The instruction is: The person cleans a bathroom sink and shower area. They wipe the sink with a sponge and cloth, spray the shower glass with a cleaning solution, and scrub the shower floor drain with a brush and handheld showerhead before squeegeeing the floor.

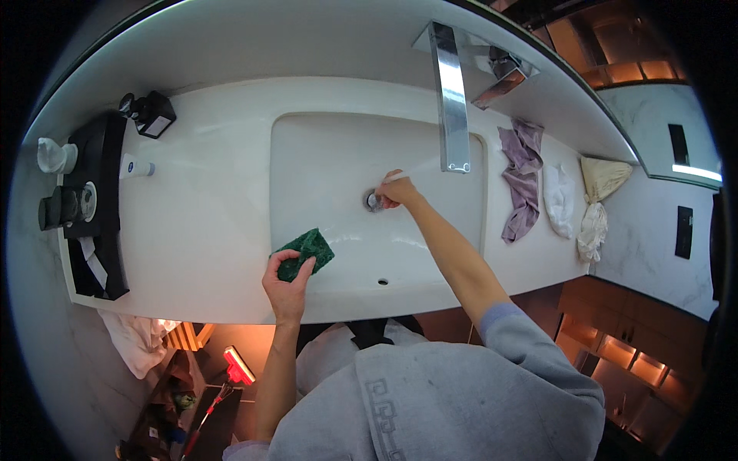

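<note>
My left hand pinches a dark green scouring pad between thumb and fingers, over the front left edge of the white sink basin. Inside the basin, my right hand is closed around a slim, pale-handled tool. The fist is right at the round metal drain and covers part of it. What the tool's working end looks like is too blurred to tell. Above and to the right of that hand juts a flat chrome faucet spout.
A mauve cloth, a white cloth and a knotted cream cloth bag lie right of the basin. On the left stand a black dispenser bottle, a small white tube and a black organizer. A red-headed squeegee leans below the counter.
</note>
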`<state>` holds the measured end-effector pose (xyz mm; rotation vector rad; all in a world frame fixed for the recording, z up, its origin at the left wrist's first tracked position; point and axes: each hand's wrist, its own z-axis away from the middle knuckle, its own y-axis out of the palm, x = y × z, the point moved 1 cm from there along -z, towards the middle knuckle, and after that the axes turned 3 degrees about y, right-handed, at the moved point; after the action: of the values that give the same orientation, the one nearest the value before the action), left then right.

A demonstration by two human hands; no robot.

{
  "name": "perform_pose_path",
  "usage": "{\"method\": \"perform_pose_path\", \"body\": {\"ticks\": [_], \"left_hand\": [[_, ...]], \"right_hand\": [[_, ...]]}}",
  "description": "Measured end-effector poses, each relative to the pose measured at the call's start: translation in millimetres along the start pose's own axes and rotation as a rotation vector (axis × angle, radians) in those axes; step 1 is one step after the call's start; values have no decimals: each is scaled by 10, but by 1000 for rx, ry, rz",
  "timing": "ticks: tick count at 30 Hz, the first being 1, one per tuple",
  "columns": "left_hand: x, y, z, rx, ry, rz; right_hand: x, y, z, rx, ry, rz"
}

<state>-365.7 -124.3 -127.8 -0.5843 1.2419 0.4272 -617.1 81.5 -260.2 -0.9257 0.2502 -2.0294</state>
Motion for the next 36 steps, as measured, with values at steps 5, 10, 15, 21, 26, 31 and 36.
{"method": "perform_pose_path", "body": {"ticks": [5, 10, 15, 21, 26, 31, 36], "left_hand": [[18, 225, -138, -57, -284, 223], [-127, 607, -146, 45, -255, 315], [-204, 821, 100, 59, 55, 174], [-259, 676, 601, 105, 112, -191], [-12, 52, 1344, -321, 132, -145], [286, 11, 2350, -594, -59, -6], [1267, 121, 3248, -673, -247, 58]], "right_hand": [[744, -561, 654, 342, -102, -425], [481, -736, 771, 160, -285, 136], [249, -196, 1467, 739, -96, -437], [160, 37, 2006, 223, -291, -551], [341, -384, 2254, -310, -990, -194], [-419, -433, 1432, -247, -649, 375], [-233, -38, 2544, -114, -881, 68]]}}
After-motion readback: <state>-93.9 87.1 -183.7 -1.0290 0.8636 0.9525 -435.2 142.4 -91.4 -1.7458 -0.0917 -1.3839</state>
